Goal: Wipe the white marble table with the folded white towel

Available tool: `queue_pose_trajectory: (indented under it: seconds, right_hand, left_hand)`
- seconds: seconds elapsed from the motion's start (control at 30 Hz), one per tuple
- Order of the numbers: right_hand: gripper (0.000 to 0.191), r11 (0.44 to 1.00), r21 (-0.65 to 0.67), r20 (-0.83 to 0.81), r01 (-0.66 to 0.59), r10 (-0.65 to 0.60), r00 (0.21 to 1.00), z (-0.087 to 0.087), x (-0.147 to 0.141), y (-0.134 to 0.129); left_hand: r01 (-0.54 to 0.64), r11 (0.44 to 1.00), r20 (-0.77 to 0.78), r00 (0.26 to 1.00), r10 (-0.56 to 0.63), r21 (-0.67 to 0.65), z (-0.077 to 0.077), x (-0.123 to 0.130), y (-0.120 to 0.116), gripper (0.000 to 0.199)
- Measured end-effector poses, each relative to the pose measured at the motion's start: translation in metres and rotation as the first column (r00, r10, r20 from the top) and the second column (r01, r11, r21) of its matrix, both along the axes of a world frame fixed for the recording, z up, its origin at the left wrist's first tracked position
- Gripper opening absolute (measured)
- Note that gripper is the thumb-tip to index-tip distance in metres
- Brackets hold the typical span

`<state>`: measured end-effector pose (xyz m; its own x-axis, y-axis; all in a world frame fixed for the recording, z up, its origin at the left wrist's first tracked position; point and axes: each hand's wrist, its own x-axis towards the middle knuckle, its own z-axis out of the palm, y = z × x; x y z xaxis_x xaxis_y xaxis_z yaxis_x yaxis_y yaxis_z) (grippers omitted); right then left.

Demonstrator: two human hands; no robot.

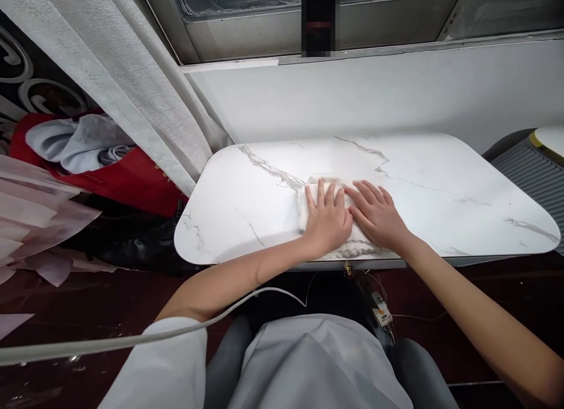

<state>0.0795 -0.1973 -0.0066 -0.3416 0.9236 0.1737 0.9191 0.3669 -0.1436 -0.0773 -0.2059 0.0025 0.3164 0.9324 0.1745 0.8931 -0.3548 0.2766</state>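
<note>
A white cloth (352,244) lies folded on the white marble-patterned tabletop (247,203), close to its front edge. My left hand (326,218) rests flat on the cloth with its fingers spread. Just to the right, my right hand (378,212) is also laid flat, its fingers apart, on the cloth's right side. The two hands nearly touch, and parts of the cloth are hidden under them.
A red bag (145,183) with grey-white fabric (83,141) stands left of the table, beside a white curtain (132,74). A white cable (176,334) crosses below my left arm. A power strip (381,309) is under the table. A ribbed grey object (529,171) is at right.
</note>
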Motion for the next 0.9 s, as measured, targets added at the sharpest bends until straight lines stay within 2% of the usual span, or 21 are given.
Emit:
queue_pose_trajectory:
  seconds: [0.13,0.23,0.37,0.57,0.9]
  right_hand:
    - [0.054,0.994,0.092,-0.031,-0.053,0.056,0.998,-0.006,0.022,-0.028]
    - [0.053,0.987,0.116,-0.06,-0.112,0.119,0.991,-0.007,0.041,-0.042]
    - [0.054,0.992,0.083,-0.097,-0.094,0.102,0.99,-0.002,0.062,-0.046]
    - [0.058,0.999,0.028,-0.107,-0.021,0.024,0.994,0.002,0.077,-0.017]
    - [0.052,0.997,0.058,-0.123,0.042,-0.034,0.992,0.001,0.069,0.078]
  left_hand:
    - [0.084,0.994,0.041,0.996,-0.081,-0.073,0.003,0.011,-0.03,0.061]
    - [0.146,0.988,0.084,0.986,-0.141,-0.051,0.003,0.023,-0.047,0.069]
    - [0.22,0.973,0.094,0.973,-0.213,-0.069,0.004,0.042,-0.051,0.071]
    - [0.196,0.973,0.087,0.979,-0.187,-0.117,0.005,0.066,-0.017,0.066]
    - [0.092,0.996,0.023,0.996,-0.092,-0.004,0.002,0.077,0.071,0.061]
